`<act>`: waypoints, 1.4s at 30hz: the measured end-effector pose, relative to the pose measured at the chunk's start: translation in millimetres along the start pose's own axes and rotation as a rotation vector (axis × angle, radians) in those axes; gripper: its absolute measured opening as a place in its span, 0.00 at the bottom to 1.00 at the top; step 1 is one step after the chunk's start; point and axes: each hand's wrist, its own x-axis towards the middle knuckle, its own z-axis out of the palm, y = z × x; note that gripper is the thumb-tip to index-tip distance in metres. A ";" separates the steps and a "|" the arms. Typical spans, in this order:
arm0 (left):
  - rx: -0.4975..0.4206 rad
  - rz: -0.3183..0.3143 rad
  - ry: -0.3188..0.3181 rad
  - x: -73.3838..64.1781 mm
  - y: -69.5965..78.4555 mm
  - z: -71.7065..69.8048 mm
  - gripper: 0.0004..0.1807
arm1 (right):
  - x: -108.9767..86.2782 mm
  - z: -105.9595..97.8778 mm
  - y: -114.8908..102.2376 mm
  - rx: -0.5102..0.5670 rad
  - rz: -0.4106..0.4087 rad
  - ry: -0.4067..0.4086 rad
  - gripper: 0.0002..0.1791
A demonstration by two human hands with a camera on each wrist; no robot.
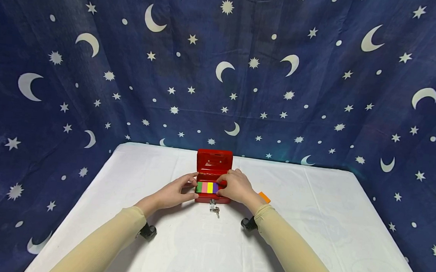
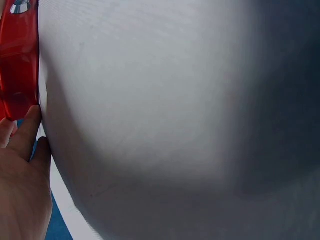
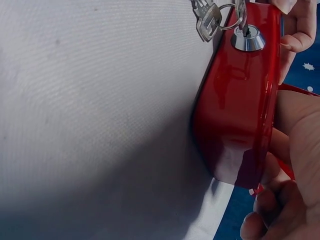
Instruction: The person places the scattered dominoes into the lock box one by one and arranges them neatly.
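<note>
An opened red metal cash box [image 1: 212, 199] stands on the white table, its lid [image 1: 214, 160] tilted up at the back. Inside lies a row of coloured blocks: green [image 1: 199, 187], pink [image 1: 204, 187], yellow [image 1: 209, 188] and purple [image 1: 215, 188]. My right hand [image 1: 236, 186] reaches over the box's right side and pinches the purple block at the end of the row between thumb and index finger. At the left end, my left hand [image 1: 176, 192] rests its extended fingers [image 2: 30, 127] against the box. Keys [image 3: 207, 20] hang from the front lock [image 3: 248, 38].
An orange block [image 1: 264, 197] lies on the table [image 1: 310, 226], partly behind my right wrist. A dark blue curtain [image 1: 262, 92] with moons and stars surrounds the back and sides. Black wrist cameras [image 1: 148, 232] sit under both forearms.
</note>
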 end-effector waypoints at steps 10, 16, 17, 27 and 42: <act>-0.002 0.007 0.000 -0.6 -1.5 -0.2 0.21 | -5.8 -5.0 4.3 0.052 -0.017 0.044 0.21; -0.008 0.008 0.001 -1.2 -0.6 -0.7 0.20 | -10.9 -14.7 8.4 0.094 0.003 0.064 0.21; -0.008 0.009 0.002 -1.2 -0.4 -0.8 0.20 | -11.7 -16.4 9.5 0.099 0.004 0.066 0.21; -0.008 0.015 0.000 -0.9 -0.8 -0.7 0.20 | -22.0 -30.2 26.4 0.137 -0.002 0.121 0.21; 0.003 0.026 0.000 -0.9 -1.0 -0.5 0.21 | -40.3 -39.7 57.7 0.141 0.004 0.173 0.21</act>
